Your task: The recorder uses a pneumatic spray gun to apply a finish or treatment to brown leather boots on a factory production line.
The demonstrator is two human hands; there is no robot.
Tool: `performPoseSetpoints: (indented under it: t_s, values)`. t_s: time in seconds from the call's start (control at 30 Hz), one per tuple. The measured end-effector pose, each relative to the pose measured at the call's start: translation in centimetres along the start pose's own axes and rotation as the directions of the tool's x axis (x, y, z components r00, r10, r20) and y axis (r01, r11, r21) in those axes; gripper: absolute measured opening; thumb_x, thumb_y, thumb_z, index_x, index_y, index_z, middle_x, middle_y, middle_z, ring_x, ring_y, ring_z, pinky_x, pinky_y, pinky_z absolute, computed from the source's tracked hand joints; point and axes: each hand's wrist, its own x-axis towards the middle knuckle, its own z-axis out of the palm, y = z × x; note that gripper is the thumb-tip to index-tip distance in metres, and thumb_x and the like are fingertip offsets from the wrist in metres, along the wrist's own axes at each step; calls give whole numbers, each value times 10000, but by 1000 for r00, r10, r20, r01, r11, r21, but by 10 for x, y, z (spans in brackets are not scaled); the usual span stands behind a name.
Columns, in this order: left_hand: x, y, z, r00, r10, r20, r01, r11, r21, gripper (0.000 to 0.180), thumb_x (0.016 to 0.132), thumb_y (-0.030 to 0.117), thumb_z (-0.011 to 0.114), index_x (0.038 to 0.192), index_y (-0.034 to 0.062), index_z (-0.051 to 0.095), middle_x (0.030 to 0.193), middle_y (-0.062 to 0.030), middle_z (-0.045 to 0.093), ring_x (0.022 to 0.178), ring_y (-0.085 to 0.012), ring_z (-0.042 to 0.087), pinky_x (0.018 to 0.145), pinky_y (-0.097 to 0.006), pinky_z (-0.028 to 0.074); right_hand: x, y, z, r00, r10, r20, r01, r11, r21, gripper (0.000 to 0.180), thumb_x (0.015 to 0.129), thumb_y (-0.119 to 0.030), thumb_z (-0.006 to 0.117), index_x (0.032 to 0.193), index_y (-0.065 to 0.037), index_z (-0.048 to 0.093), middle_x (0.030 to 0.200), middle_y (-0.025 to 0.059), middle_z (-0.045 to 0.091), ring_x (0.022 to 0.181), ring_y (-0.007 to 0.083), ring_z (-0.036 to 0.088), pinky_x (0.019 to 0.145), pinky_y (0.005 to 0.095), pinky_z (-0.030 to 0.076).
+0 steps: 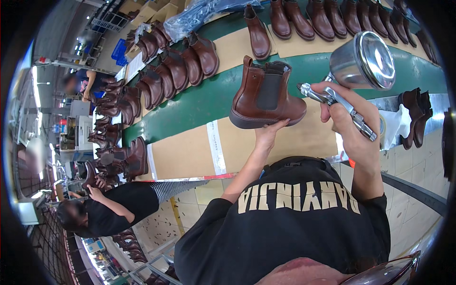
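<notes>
A brown leather Chelsea boot [247, 99] with a dark elastic side panel is held up above the bench, sole down, its toe pointing right. My left hand [270, 133] supports it from underneath, fingers closed against the sole. To the right, my right hand [351, 111] is wrapped round a metal spray gun [349, 59] with a shiny round cup on top. The gun's nozzle points left toward the boot, with a gap between them. Whether any spray is coming out cannot be made out.
The green bench [187, 111] carries cardboard sheets [183, 154]. Brown boots [327, 21] line its far side and left end. A tape roll [383, 124] and dark boots [414, 118] are at right. Another person [126, 206] handles boots at left; a second person [85, 83] stands farther back.
</notes>
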Motion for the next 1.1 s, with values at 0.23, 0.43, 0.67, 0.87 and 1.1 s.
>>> performPoseSetpoints:
  t_s: [0.23, 0.43, 0.67, 0.87, 1.1]
  values:
    - [-2, 15, 8, 1000, -17, 18, 17, 1000, 25, 610, 658, -126, 721, 1190, -4, 450, 1137, -113, 537, 1025, -208, 566, 890, -332, 508, 5, 8, 4, 998, -57, 21, 56, 998, 15, 274, 897, -201, 581, 1066, 10, 630, 790, 9, 608, 670, 39, 488, 591, 188, 391]
    - [1, 19, 8, 1000, -15, 20, 15, 1000, -3, 583, 661, -122, 722, 1172, -4, 468, 1137, -110, 540, 1027, -203, 567, 888, -327, 508, 0, 15, 1, 1000, -17, -22, 18, 1000, 26, 289, 900, -222, 581, 1066, 9, 634, 787, 2, 598, 655, 41, 480, 573, 186, 377]
    - [6, 19, 11, 998, 61, -26, -61, 998, -11, 452, 648, -149, 701, 1054, -19, 552, 1004, -115, 619, 920, -203, 622, 809, -319, 539, -8, 16, 4, 999, -2, 46, 2, 1000, 2, 272, 889, -184, 582, 1068, 14, 632, 825, 25, 622, 667, 44, 494, 582, 190, 383]
    - [4, 29, 12, 999, 46, 3, -46, 999, 11, 450, 663, -119, 709, 1068, -16, 542, 1008, -108, 618, 914, -200, 622, 813, -318, 535, -13, 15, 11, 993, -4, 115, 5, 1000, -16, 255, 868, -141, 587, 1069, 8, 632, 869, 63, 647, 711, 83, 539, 638, 223, 424]
    - [-1, 41, 15, 998, 52, 21, -52, 999, 6, 409, 685, -118, 697, 1053, -42, 537, 955, -134, 630, 882, -209, 637, 793, -323, 545, -18, 12, 12, 987, 33, 154, -20, 996, -84, 250, 844, -123, 605, 1056, 5, 637, 864, 98, 653, 731, 113, 572, 658, 230, 434]
